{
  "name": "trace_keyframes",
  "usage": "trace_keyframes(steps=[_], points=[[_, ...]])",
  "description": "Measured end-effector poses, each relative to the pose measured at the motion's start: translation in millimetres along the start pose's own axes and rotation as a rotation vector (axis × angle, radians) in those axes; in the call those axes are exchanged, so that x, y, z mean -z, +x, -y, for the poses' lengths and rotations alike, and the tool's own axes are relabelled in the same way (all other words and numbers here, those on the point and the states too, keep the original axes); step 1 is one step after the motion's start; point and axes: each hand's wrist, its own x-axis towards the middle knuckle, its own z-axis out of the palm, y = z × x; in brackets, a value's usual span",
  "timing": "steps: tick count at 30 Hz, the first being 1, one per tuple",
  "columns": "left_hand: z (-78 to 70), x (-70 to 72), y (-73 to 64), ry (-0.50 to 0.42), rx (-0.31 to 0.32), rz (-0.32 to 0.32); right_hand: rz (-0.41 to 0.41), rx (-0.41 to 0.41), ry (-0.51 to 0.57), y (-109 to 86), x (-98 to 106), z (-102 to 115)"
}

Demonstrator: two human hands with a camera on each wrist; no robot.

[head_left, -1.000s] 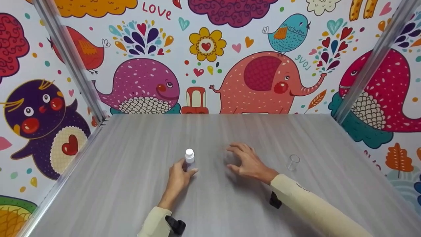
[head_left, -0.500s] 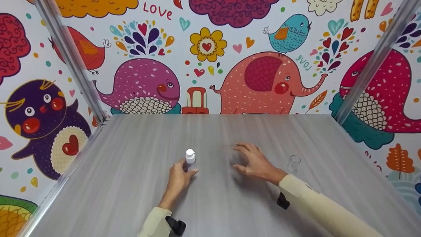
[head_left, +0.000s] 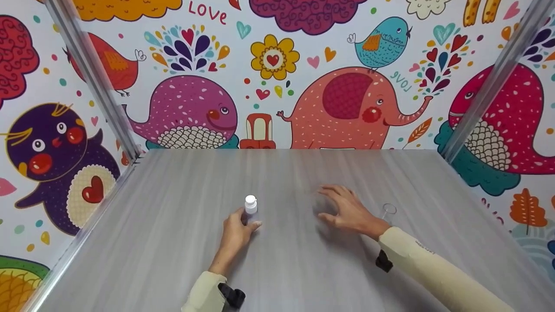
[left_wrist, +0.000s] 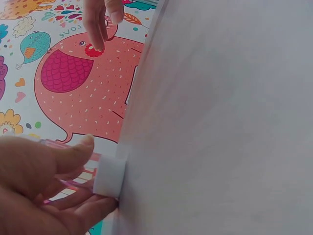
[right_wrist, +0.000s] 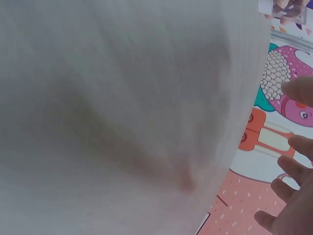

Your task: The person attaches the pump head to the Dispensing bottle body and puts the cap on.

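Note:
My left hand (head_left: 236,229) grips a small clear bottle with a white cap (head_left: 250,202), which stands upright on the table. Thumb and fingers lie on either side of its body and hide part of it. In the left wrist view, a white band (left_wrist: 109,176) at the bottle's lower end meets the tabletop. Right of it, my right hand (head_left: 349,211) hovers over the table with fingers spread and slightly bent, holding nothing. The right wrist view shows these apart fingers (right_wrist: 293,169). A small clear glass (head_left: 389,209) stands just beyond the right wrist, its lower part hidden by the sleeve.
The grey wood-grain table (head_left: 173,186) runs back to a wall (head_left: 299,125) printed with cartoon animals. Metal posts (head_left: 97,86) rise at both back corners. A metal rail (head_left: 86,227) borders the table's left side.
My right hand has drifted to the right, away from the bottle, and its sleeve now covers part of the glass. The left hand and bottle stay in place.

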Motion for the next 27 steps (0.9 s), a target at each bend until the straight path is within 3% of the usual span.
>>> trace_keyframes(steps=[11, 20, 27], points=[[-0.9, 0.3, 1.0, -0.022, 0.000, -0.012, 0.002, -0.077, -0.026, -5.3, 14, -14], [-1.3, 0.2, 1.4, 0.024, -0.036, -0.025, -0.026, -0.150, -0.002, -11.7, 31, -29], [-0.3, -0.1, 0.7, 0.024, -0.025, -0.022, -0.044, -0.234, 0.041, -20.1, 41, -43]])
